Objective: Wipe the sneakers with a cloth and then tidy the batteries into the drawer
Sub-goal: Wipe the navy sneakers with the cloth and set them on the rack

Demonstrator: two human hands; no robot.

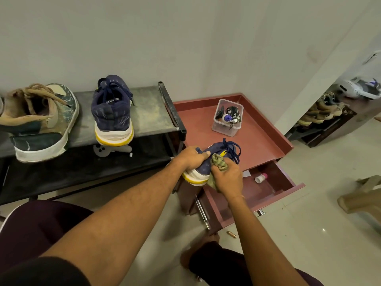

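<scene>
left hand grips the navy sneaker; right hand, fingers curled, presses the cloth on it.

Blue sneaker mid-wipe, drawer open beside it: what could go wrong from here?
The left hand grips the blue sneaker while the right hand rubs it with the cloth; a slip could drop it into the open drawer onto the small bottle.
What looks like a battery lies on the floor near the foot; it could be kicked away or missed.
The second sneaker overhangs the rack edge and might get knocked off.
</scene>
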